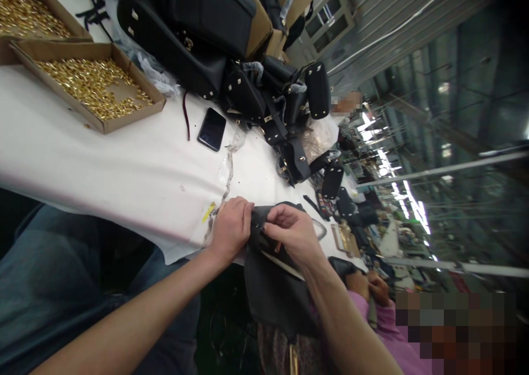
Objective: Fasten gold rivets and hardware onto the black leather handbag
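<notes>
A dark grey, leather-like handbag (275,292) hangs over the table's front edge, its upper part between my hands. My left hand (231,226) is closed on the bag's upper left corner, thumb and fingers pressed together. My right hand (293,231) has its thumb and forefinger brought together at the bag's top, beside a small dark fitting. What lies between those fingertips is too small to make out. A pale strip, like an edge or zip, runs across the bag below the right hand.
Cardboard trays of small gold metal pieces (95,88) stand at the left. A phone (212,129) lies on the white-covered table (136,165). Black handbags (243,91) are piled along the back. Close by on the right, a co-worker's hands (367,285) handle a dark piece.
</notes>
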`<state>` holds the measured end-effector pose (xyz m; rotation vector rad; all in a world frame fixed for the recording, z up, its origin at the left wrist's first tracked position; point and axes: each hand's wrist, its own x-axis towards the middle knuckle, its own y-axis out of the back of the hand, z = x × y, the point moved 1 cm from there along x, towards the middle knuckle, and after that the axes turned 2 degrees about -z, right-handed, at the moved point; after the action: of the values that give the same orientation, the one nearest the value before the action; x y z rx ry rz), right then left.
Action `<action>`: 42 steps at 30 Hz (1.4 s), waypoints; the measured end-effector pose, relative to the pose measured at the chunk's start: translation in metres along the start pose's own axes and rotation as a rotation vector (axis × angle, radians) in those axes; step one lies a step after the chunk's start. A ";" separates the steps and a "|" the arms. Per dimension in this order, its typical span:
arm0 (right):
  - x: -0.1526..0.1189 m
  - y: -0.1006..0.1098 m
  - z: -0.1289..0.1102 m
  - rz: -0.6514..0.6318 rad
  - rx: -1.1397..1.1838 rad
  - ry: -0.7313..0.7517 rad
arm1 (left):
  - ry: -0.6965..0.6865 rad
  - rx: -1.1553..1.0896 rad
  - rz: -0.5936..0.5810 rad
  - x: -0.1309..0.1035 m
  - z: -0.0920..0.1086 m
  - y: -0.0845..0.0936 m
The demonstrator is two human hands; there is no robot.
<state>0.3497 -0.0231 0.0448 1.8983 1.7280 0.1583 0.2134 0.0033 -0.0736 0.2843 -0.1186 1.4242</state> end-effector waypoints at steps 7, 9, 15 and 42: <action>-0.003 -0.001 -0.004 -0.026 -0.039 -0.054 | 0.005 0.278 0.027 0.013 -0.012 -0.016; -0.005 0.006 0.000 -0.022 -0.033 -0.065 | 0.008 0.224 0.026 0.014 -0.012 -0.013; -0.010 0.016 0.016 0.019 0.075 -0.057 | 0.102 -0.167 0.000 0.009 0.000 0.017; -0.028 0.035 0.004 0.105 -0.149 0.114 | -0.191 -0.094 -0.413 -0.036 0.044 0.049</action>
<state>0.3783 -0.0510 0.0659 1.9017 1.6406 0.4307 0.1638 -0.0365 -0.0339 0.3446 -0.2667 0.9770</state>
